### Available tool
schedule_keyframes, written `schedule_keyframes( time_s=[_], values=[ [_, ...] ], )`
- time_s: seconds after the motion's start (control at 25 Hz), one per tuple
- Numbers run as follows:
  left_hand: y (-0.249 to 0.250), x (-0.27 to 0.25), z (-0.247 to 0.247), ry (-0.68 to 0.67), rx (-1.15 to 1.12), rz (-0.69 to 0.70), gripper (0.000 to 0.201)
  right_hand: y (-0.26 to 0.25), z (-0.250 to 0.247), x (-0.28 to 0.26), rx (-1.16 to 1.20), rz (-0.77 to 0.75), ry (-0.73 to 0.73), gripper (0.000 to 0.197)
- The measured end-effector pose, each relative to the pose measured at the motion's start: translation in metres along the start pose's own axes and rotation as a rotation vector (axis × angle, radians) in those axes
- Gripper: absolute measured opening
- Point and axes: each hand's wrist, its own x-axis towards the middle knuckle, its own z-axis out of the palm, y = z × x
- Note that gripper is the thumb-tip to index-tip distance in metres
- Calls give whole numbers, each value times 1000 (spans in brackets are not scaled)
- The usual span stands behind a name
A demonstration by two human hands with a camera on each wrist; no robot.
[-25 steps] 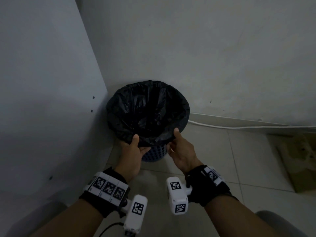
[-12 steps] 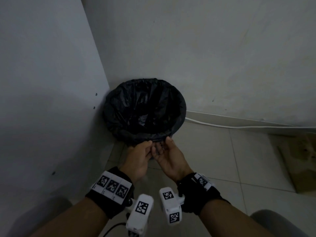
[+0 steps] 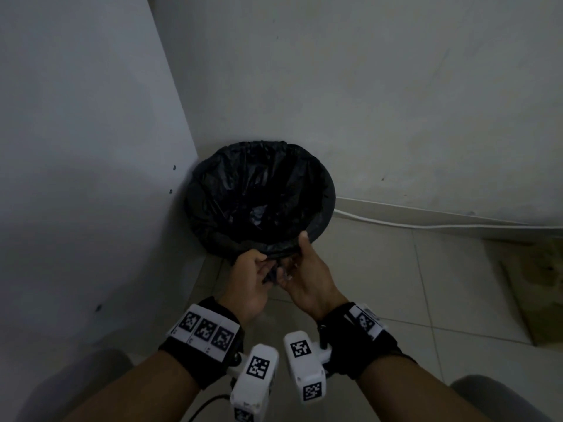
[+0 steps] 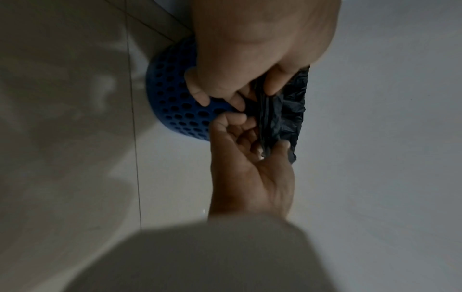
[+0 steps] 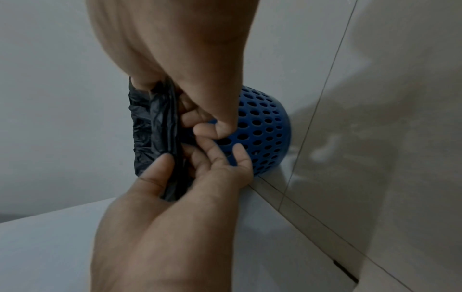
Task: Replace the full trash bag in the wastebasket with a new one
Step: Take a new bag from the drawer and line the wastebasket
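A black trash bag point(image 3: 259, 193) lines the wastebasket in the room's corner, its edge folded over the rim. The basket's blue perforated wall point(image 4: 175, 102) point(image 5: 265, 128) shows below the bag in both wrist views. Both hands meet at the near side just under the rim. My left hand point(image 3: 265, 268) point(image 4: 250, 92) point(image 5: 195, 164) pinches a gathered fold of the bag's loose edge between thumb and fingers. My right hand point(image 3: 294, 257) point(image 4: 250, 138) point(image 5: 200, 110) grips the same fold from the other side, thumb up on the rim. The bag's inside is too dark to see what it holds.
A white panel point(image 3: 91, 178) stands close on the left and a wall behind. A white cable point(image 3: 426, 225) runs along the baseboard to the right. Flattened cardboard point(image 3: 542, 284) lies on the tiled floor at far right. Grey knees point(image 3: 502, 400) show at the bottom.
The hands were apart on the near rim a second ago. They came together below the rim and now bunch the bag's loose edge between them.
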Motion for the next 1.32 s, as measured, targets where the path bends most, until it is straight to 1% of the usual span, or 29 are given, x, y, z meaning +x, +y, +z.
schedule_keyframes(
  time_s=[0.08, 0.16, 0.24, 0.28, 0.32, 0.36, 0.4, 0.44, 0.48, 0.52, 0.56, 0.64, 0.68, 0.72, 0.76, 0.84, 0.88, 0.92, 0.96, 1.0, 1.04, 1.08, 1.12, 1.16, 1.2, 1.24, 1.28, 1.32],
  values=[
    [2, -3, 5, 13, -38, 21, 20, 2, 0, -1, -75, -24, -36, 41],
    [6, 1, 7, 43, -8, 51, 33, 8, 0, -3, -139, -16, -82, 42],
    [12, 13, 4, 148, -5, 75, 44, 6, -1, -5, -166, -2, -76, 42],
    [16, 19, 0, 211, -16, 90, 55, 1, -1, -4, -161, -15, -66, 43],
    [20, 23, -5, 268, -11, 117, 70, -7, 0, -3, -154, -38, -55, 42],
    [22, 25, -8, 311, 6, 158, 85, -15, -2, 0, -148, -59, -31, 37],
    [24, 23, -9, 330, 12, 207, 96, -25, -3, 1, -139, -65, -1, 27],
    [25, 21, -9, 324, 23, 281, 99, -32, -4, 3, -126, -51, 37, 18],
    [27, 17, -8, 312, 68, 369, 95, -34, -5, 4, -111, -25, 57, 13],
    [28, 15, -8, 291, 149, 435, 87, -33, -5, 5, -111, 2, 62, 12],
    [30, 15, -8, 269, 236, 465, 78, -31, -3, 5, -116, 25, 56, 14],
    [40, 20, -12, 271, 319, 448, 56, -21, 2, 5, -164, 61, 15, 12],
    [45, 25, -17, 296, 363, 451, 49, -19, 4, 2, -218, 74, 3, 10],
    [48, 28, -21, 319, 404, 472, 45, -23, 8, -5, -321, 85, 5, 11],
    [50, 30, -23, 334, 430, 500, 44, -33, 9, -13, -523, 84, 2, 17],
    [49, 28, -24, 346, 501, 578, 43, -64, 9, -31, -1121, 74, -51, 34],
    [47, 23, -23, 341, 560, 612, 44, -80, 7, -37, -1351, 75, -87, 42],
    [45, 20, -22, 321, 627, 641, 45, -96, 6, -44, -1476, 87, -125, 47],
    [42, 16, -21, 284, 685, 666, 47, -111, 4, -49, -1500, 83, -155, 46],
    [38, 14, -22, 236, 734, 692, 48, -123, 4, -52, -1453, 54, -160, 42],
    [33, 11, -22, 181, 786, 724, 48, -131, 5, -51, -1405, -12, -152, 37],
    [28, 8, -23, 131, 845, 760, 49, -136, 7, -46, -1385, -109, -154, 34],
    [23, 5, -22, 87, 897, 787, 50, -137, 8, -37, -1434, -201, -167, 32],
    [18, 2, -21, 59, 940, 814, 51, -134, 6, -24, -1538, -261, -203, 32],
    [15, -1, -20, 42, 975, 843, 52, -126, 3, -15, -1701, -255, -270, 36],
    [13, -2, -20, 34, 1006, 869, 53, -113, 0, -6, -1883, -183, -351, 45],
    [10, -3, -20, 23, 1024, 881, 54, -97, -7, 0, -2048, -48, -408, 50],
    [9, -3, -22, 18, 1025, 883, 55, -80, -13, 2, -2165, 88, -451, 51]
  ],
)
